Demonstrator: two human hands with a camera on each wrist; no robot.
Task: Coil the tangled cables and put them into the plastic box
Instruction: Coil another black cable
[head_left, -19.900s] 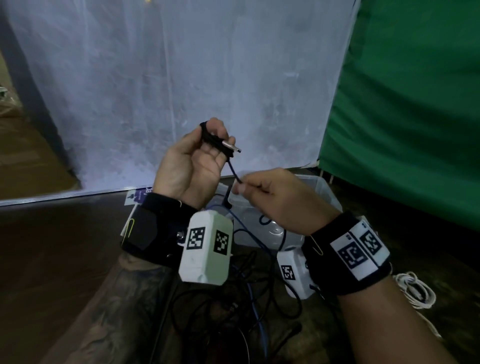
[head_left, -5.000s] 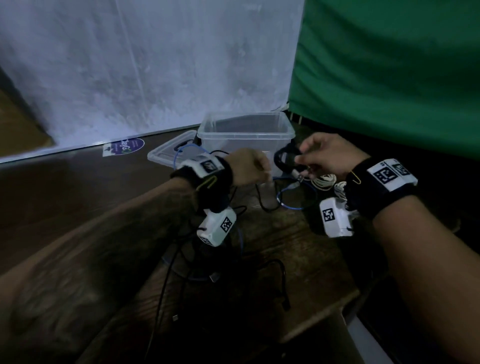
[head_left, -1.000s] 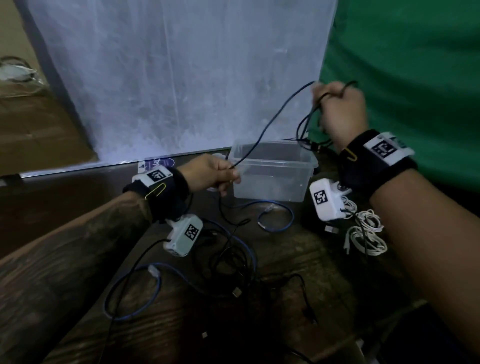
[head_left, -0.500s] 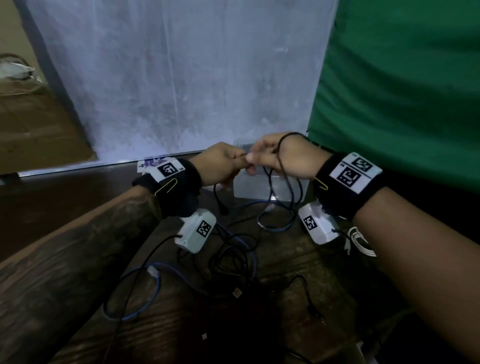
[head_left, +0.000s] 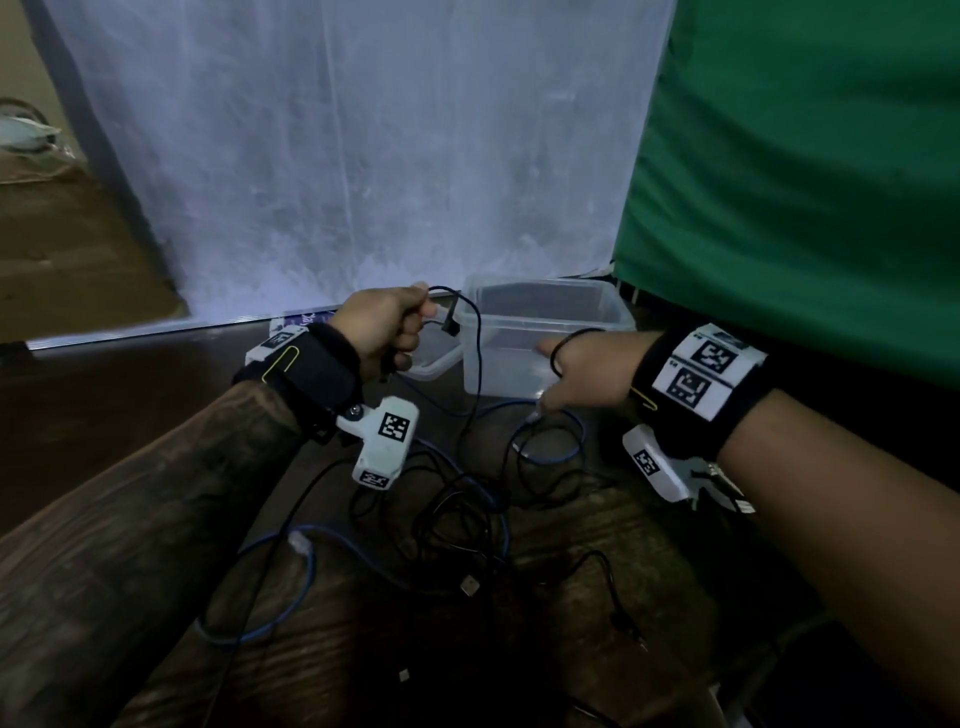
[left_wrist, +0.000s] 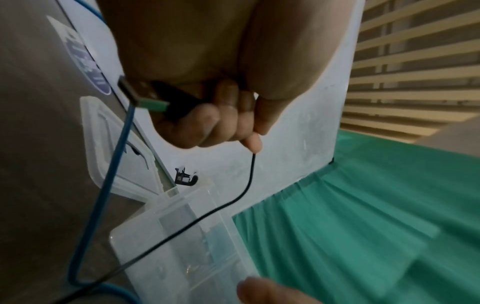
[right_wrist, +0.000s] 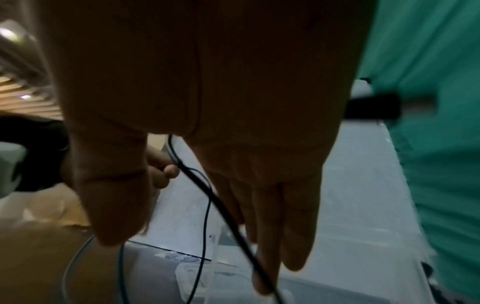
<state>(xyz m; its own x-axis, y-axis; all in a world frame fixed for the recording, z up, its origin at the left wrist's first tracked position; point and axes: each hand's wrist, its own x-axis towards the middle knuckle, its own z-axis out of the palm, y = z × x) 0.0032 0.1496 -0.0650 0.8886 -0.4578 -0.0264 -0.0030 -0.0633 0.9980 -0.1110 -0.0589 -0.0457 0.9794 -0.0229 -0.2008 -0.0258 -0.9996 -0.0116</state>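
Observation:
My left hand (head_left: 402, 325) is raised left of the clear plastic box (head_left: 545, 312) and grips a thin black cable (head_left: 475, 374) near its plug; the left wrist view shows its fingers (left_wrist: 207, 125) curled round that black cable (left_wrist: 249, 176) and a green-tipped plug. The cable hangs down past the box front to the floor. My right hand (head_left: 561, 371) reaches to the box's front wall with straight fingers (right_wrist: 270, 216). A loop of the black cable (right_wrist: 221, 203) lies draped over it between thumb and fingers. A tangle of black and blue cables (head_left: 457, 514) lies on the wooden floor below.
The box lid (head_left: 431, 358) lies flat just left of the box, behind my left hand. A blue cable (head_left: 280, 613) curves across the floor at the near left, and a blue loop (head_left: 550, 452) lies before the box. A green cloth (head_left: 779, 208) hangs at the right.
A second ago my right hand was raised high, pulling the cable up. It came down to meet the left hand, and now the hands have parted and the right fingers have straightened by the box.

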